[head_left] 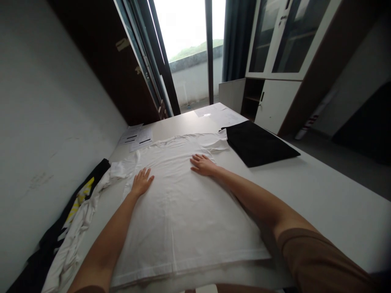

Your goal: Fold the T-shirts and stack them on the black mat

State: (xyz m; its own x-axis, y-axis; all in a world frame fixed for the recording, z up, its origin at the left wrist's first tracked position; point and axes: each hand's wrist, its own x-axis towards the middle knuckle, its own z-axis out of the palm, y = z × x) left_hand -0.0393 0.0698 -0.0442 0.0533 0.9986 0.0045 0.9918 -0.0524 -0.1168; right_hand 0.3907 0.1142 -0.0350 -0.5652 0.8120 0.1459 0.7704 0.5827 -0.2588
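A white T-shirt (177, 207) lies spread out on the white table, its collar at the far end and its hem toward me. My left hand (142, 182) rests flat on the shirt's left side, below the left sleeve, fingers extended. On the right side of the chest, my right hand (202, 165) also lies flat, its fingers pointing left. Neither hand grips the fabric. Small wrinkles run across the shirt near the collar and between the hands.
A folded black cloth (259, 142) lies right of the shirt on the table (330, 203). Papers (140, 137) sit at the back left, with more sheets (221, 116) at the far end. Crumpled white and black garments (82, 207) line the wall. A cabinet (275, 97) stands beyond.
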